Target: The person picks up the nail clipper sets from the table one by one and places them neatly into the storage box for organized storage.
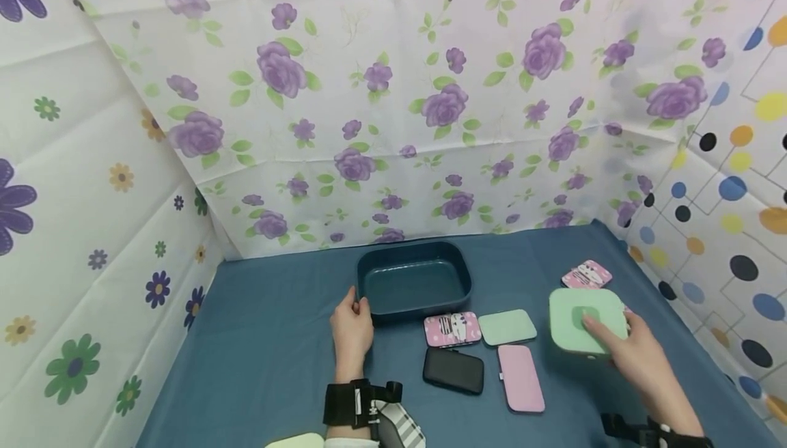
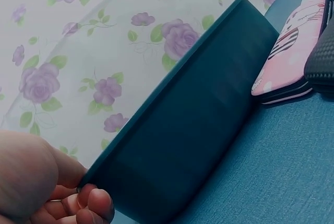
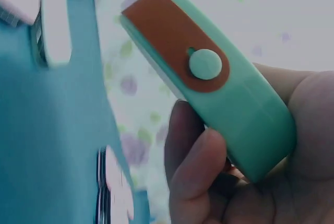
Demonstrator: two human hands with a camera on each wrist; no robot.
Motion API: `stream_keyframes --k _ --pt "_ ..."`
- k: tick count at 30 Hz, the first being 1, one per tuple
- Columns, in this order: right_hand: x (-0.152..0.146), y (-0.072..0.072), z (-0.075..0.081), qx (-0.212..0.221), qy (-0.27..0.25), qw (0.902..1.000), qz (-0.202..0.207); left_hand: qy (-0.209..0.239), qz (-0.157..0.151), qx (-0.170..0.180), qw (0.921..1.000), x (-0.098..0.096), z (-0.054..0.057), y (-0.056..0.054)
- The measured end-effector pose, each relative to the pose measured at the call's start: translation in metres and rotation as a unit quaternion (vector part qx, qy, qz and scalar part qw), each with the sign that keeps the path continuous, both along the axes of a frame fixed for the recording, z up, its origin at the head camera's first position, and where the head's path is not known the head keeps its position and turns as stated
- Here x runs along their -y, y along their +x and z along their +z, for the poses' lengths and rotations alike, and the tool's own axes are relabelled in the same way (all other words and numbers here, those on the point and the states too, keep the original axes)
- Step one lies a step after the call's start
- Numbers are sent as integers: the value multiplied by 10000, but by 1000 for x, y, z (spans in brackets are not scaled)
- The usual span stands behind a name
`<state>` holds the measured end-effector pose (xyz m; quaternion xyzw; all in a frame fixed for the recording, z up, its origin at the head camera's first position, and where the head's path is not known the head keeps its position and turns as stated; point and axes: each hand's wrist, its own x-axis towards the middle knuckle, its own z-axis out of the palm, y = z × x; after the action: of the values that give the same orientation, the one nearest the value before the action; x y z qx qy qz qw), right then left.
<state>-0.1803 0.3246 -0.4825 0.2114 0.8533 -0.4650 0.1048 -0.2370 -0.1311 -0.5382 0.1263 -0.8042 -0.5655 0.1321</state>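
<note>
A dark teal plastic bin (image 1: 413, 313) stands near the back of the table. My left hand (image 1: 352, 328) pinches its left rim between thumb and fingers; the rim between them shows in the left wrist view. At the right, my right hand (image 1: 642, 352) grips a mint green case (image 1: 568, 339) above the cloth, thumb on top. In the right wrist view the case has a brown strap (image 3: 162, 31) fastened by a round mint button (image 3: 205, 64), and fingers curl under it. A pink cartoon case (image 1: 451, 330) lies right at the bin's front side.
Beside the pink cartoon case lie a flat pale green case (image 1: 507, 327), a black case (image 1: 453, 371) and a plain pink case (image 1: 521, 378). Another pink patterned case (image 1: 587, 274) is behind the right hand. A pale green object (image 1: 298, 441) shows at the bottom edge. Flowered sheets (image 1: 381, 127) wall the table.
</note>
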Motion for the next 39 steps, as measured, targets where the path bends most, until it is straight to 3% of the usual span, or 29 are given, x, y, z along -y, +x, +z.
stream_keyframes --k 7,19,26,39 --pt "53 -15 9 -1027 -505 9928 364 -142 64 -63 9999 0 -2 -3" --pt "151 -52 5 -1653 -1682 9685 805 -197 114 -15 9997 -2 0 -1" --pt "185 -68 3 -1520 -2103 9601 1046 -167 124 -10 9998 -2 2 -1" --pt "216 -96 -2 -1303 -2606 9477 1300 -196 114 20 9997 -1 1 0"
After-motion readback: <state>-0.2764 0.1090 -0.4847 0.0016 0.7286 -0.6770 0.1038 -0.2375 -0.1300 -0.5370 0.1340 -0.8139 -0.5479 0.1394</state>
